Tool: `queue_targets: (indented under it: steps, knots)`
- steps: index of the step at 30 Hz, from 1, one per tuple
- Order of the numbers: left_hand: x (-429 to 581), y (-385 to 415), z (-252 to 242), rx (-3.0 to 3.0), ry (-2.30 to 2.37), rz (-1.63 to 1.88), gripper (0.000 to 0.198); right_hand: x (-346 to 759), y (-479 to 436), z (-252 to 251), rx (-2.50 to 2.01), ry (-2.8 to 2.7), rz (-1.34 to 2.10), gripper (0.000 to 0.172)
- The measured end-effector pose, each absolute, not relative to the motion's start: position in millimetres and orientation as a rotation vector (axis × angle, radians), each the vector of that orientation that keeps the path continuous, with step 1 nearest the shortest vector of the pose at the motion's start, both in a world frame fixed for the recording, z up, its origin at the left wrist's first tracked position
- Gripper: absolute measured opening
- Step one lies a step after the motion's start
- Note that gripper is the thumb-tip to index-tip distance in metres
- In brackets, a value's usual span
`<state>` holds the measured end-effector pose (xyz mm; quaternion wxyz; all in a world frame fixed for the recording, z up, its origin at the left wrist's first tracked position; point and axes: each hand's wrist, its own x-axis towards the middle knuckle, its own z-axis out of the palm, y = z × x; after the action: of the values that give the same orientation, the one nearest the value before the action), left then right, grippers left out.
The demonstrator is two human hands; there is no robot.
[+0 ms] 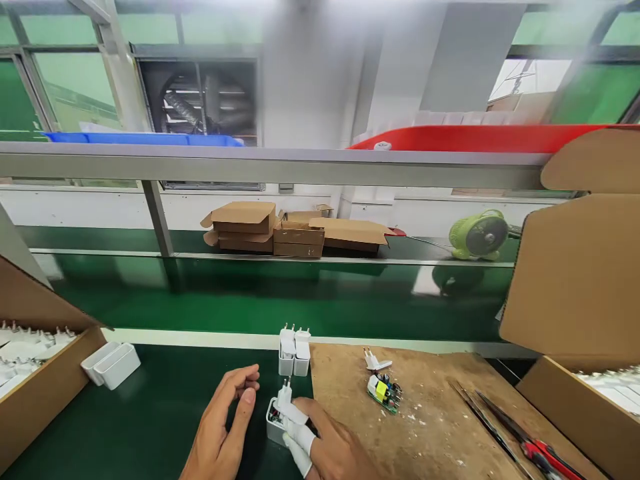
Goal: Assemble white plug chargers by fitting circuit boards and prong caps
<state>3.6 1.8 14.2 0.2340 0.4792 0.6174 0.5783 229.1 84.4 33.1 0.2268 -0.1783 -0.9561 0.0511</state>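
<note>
Pinched in the right hand (343, 445), a smooth white plug cap (295, 413) tilts over a white case (275, 435) at near centre, pins up, long axis slanting down rightward, the left hand (223, 427) open at left.

At 6 o'clock, the right hand (333, 437) covers the near corner of a white housing (275, 432); the plug cap (291, 412) over it hides most of the circuit board inside. The bottom edge cuts off that wrist and, at 7 o'clock, the left hand's (217, 430). At 4 o'clock, the same edge crops the red-handled pliers (537, 450), and the right edge crops a carton (565, 397). At 8 o'clock, another carton (65, 390) leaves the frame, its small white parts (30, 350) too jumbled to count
</note>
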Motion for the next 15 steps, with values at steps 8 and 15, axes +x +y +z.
queue_targets:
  steps: [8,15]
  knots:
    - [1.5,-6.3,15.2,1.729,1.642,1.559,0.037,228.3,78.8,43.5,-0.511,-2.626,0.274,0.060]
    - [10.9,-10.3,7.6,2.105,1.521,1.453,0.039,227.3,76.5,30.2,-0.537,-2.643,0.216,0.050]
